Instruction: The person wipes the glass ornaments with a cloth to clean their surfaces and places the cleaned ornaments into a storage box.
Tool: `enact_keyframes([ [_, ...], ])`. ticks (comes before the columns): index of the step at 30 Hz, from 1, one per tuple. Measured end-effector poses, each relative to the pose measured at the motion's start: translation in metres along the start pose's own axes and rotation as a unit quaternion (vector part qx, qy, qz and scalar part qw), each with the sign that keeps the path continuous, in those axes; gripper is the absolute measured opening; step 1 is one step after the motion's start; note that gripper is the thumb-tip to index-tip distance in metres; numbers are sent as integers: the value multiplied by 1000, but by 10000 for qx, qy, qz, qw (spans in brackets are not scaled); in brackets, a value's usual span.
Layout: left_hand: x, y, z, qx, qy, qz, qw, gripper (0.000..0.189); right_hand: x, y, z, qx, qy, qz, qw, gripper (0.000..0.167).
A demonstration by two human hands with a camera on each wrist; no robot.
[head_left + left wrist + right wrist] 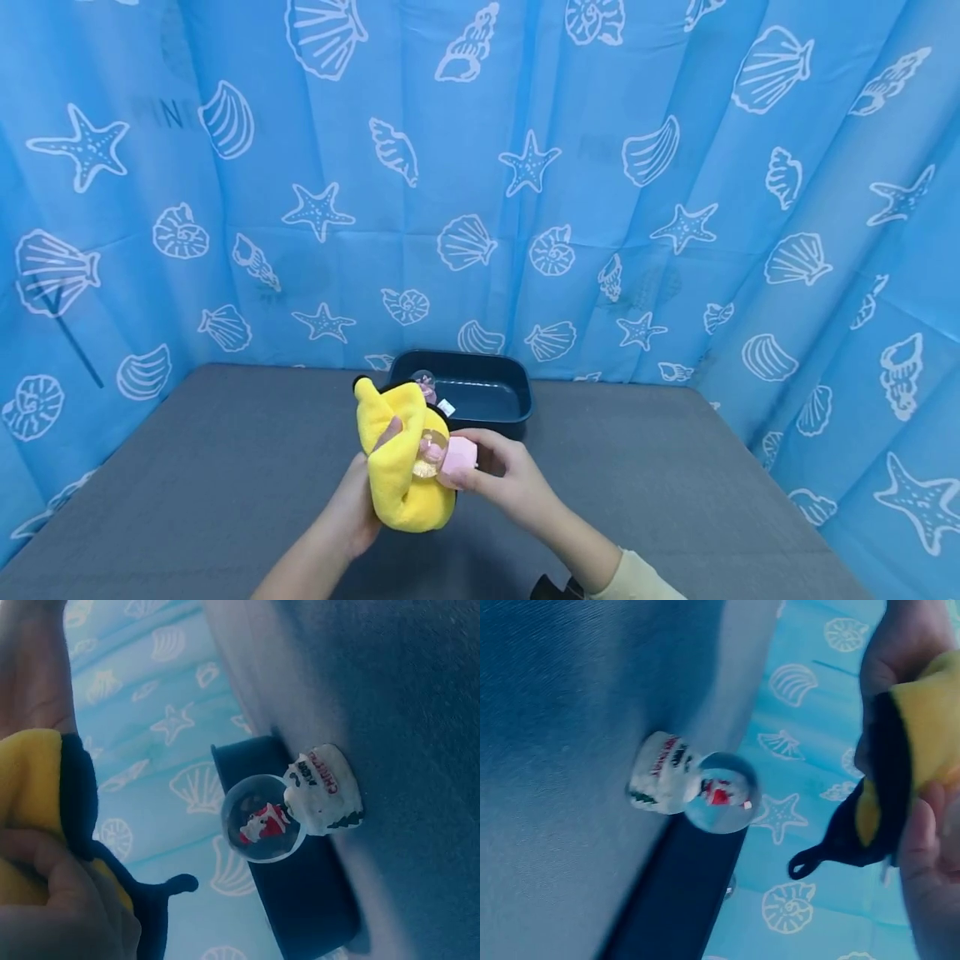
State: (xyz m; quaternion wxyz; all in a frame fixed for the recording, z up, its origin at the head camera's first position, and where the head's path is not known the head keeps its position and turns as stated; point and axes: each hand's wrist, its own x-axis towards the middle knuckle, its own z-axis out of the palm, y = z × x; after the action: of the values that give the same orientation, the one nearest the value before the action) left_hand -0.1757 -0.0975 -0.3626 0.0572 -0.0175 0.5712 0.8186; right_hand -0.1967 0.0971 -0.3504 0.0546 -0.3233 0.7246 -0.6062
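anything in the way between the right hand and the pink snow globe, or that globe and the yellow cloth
Nothing visible: the right hand pinches the globe's pink base, and its clear ball appears to sit against the yellow cloth.

the yellow cloth partly hides the dark bin.

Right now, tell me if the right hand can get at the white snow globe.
Probably not yet: the right hand grips a pink snow globe, though the white snow globe stands uncovered by the tub.
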Motion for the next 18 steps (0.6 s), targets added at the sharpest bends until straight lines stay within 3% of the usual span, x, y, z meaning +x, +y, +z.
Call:
enact_keyframes([
  [5, 2, -4, 1, 238, 44, -89, 9997, 54, 2, -8, 0, 147, -5, 669, 9976, 41],
  [8, 4, -5, 1, 449, 59, -277, 9986, 67, 3, -9, 2, -460, -139, 517, 9975, 41],
  [10, 4, -6, 1, 547, 9, -440, 9975, 73, 4, -7, 4, -1169, -242, 139, 9927, 43],
  [13, 4, -7, -1, 552, -140, -637, 9963, 74, 5, -2, 5, -2260, -295, -736, 9709, 46],
  [18, 4, -7, -5, 253, -720, -640, 9950, 55, 7, 5, 4, -3288, -163, -2297, 9159, 47],
])
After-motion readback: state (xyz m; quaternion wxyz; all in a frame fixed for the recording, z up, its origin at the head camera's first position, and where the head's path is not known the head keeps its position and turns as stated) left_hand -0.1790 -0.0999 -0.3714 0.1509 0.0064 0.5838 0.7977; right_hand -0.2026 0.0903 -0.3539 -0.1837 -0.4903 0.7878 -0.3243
